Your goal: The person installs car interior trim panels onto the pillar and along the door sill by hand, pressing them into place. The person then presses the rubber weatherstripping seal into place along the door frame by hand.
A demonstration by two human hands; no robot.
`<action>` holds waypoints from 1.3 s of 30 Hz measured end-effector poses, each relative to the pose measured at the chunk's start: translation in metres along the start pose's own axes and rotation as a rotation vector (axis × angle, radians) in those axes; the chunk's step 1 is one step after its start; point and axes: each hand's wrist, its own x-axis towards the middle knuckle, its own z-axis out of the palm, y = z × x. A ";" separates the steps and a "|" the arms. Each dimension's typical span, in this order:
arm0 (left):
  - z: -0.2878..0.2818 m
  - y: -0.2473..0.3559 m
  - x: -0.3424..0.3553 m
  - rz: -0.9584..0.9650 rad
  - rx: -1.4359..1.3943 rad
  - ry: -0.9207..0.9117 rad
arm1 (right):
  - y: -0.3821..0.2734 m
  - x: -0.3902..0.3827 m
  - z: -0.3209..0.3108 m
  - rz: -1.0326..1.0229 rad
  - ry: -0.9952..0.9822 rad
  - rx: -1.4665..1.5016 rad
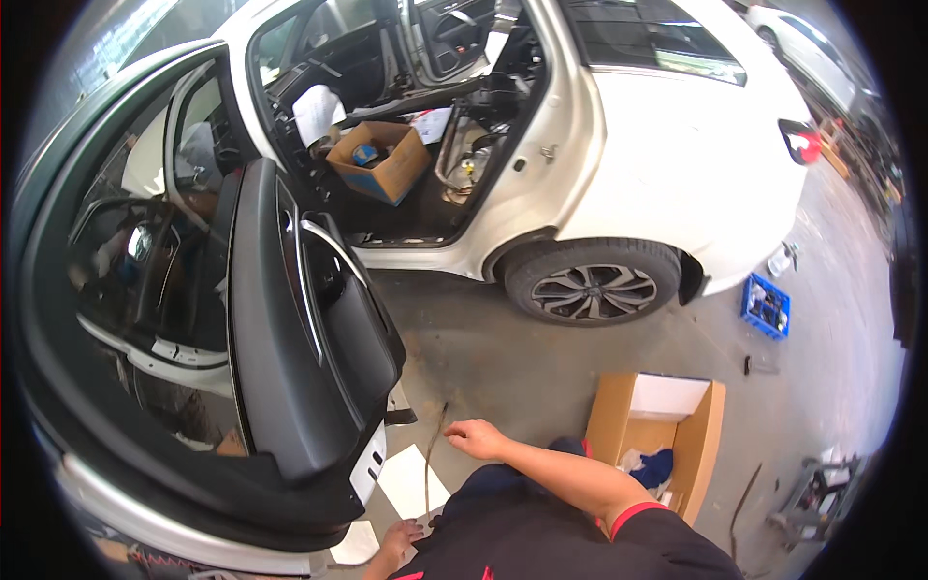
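Observation:
My right hand [474, 438] hangs in front of me with its fingers curled together; what they hold, if anything, is hidden. Just left of its fingertips, a thin dark strip [428, 474] runs down across a white sheet [408, 481]; whether the strip touches either hand is unclear. Low in the picture, my left hand [398, 541] is partly seen, its fingers extended near the strip's lower end. Beside both hands, on the left, stands an open car door [280, 319] with a dark inner panel and a silver pull handle.
A white car [667, 155] has its rear doorway open, with a cardboard box [387, 174] inside. An open carton [701, 445] holding blue cloth stands to my right. Farther off are a blue crate [766, 307] and metal equipment [822, 498]. Another dark strip [742, 503] lies on the floor.

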 end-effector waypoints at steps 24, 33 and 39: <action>0.103 0.560 0.281 0.408 -0.302 0.622 | -0.022 0.433 -0.220 -0.143 -0.359 0.085; -0.061 0.796 0.446 0.800 -0.231 1.012 | -0.047 0.635 -0.257 -0.079 -0.252 0.343; -0.232 0.930 0.555 0.929 -0.048 1.459 | -0.110 0.822 -0.287 0.001 -0.239 0.825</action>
